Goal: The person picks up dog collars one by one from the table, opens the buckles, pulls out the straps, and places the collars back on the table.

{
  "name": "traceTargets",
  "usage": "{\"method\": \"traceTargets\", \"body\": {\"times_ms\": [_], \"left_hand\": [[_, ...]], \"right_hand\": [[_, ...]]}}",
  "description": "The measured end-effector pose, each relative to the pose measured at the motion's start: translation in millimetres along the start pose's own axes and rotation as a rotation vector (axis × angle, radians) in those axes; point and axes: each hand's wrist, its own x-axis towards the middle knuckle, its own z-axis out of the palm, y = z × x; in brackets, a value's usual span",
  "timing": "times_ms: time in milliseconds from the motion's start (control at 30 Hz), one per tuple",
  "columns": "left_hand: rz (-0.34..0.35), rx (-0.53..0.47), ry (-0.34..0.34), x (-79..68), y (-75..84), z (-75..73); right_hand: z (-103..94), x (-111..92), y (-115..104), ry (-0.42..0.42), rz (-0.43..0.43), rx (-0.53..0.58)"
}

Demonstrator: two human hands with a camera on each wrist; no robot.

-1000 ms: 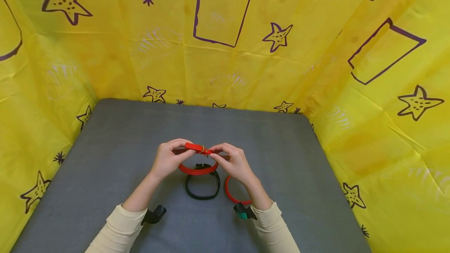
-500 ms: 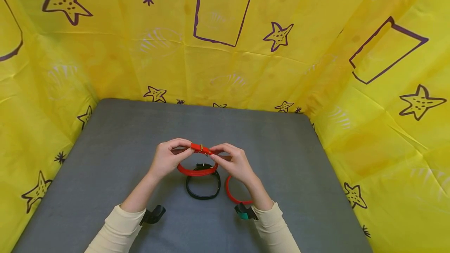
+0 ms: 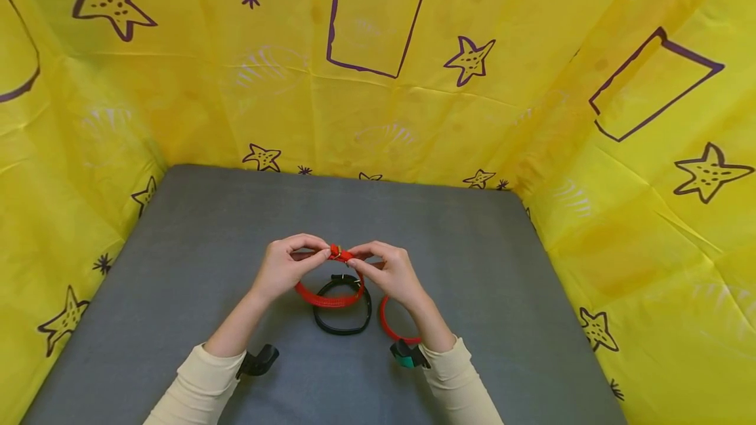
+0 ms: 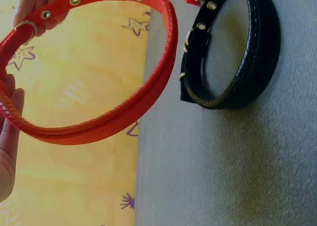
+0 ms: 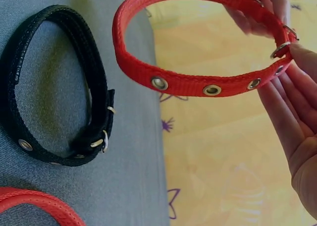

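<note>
A red collar [image 3: 331, 301] with metal eyelets and a brass-coloured buckle [image 5: 280, 50] is held up in a closed loop above the table. My left hand [image 3: 287, 263] pinches the strap just left of the buckle. On the other side of the buckle, my right hand [image 3: 390, 269] pinches the band between thumb and fingers. A black collar [image 3: 342, 331], buckled into a loop, lies on the table below and overlaps the held one in the head view. A second red collar [image 3: 386, 325] lies beside my right wrist, which partly hides it.
The grey table [image 3: 484, 267] is enclosed at the back and sides by yellow cloth [image 3: 195, 103] with purple drawings. Black wrist cameras sit at both cuffs, the right one [image 3: 407, 353] close over the second red collar.
The left hand's fingers have moved right along the strap toward the buckle, so less of the strap shows between the hands. The loop hangs slightly lower. The collars on the table are unmoved.
</note>
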Motion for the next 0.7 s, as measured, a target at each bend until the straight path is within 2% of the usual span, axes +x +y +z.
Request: {"method": "traceTargets", "body": {"times_ms": [333, 600, 700], "left_hand": [[0.000, 0.071, -0.055, 0.7, 1.4, -4.4], [-0.005, 0.224, -0.143, 4.0, 10.9, -10.2], [0.017, 0.282, -0.185, 5.9, 14.0, -12.1]], "right_hand": [[0.3, -1.3, 0.5, -0.006, -0.011, -0.005], [0.8, -0.8, 2.3, -0.008, -0.033, -0.011], [3.1, -1.7, 14.6, -0.013, -0.046, -0.017]]}}
